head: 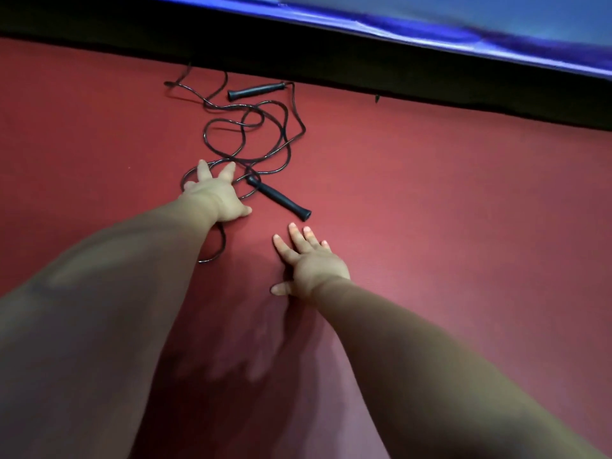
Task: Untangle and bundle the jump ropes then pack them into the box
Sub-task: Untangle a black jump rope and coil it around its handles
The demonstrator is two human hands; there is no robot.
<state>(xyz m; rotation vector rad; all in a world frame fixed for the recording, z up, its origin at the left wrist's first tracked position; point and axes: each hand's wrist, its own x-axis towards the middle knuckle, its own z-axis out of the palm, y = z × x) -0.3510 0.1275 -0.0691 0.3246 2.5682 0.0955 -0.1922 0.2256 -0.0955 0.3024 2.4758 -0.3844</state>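
Note:
A black jump rope (251, 134) lies in tangled loops on the red floor. One black handle (256, 91) lies at the far end near the dark edge. The other handle (281, 199) lies slanted closer to me. My left hand (215, 197) reaches over the near loops with fingers spread, its fingertips over the cord, holding nothing that I can see. My right hand (311, 260) is open, fingers straight, just short of the near handle and not touching it. No box is in view.
The red floor mat (463, 226) stretches to the right and toward me. A black band (331, 58) and a blue padded surface (463, 31) run along the far side.

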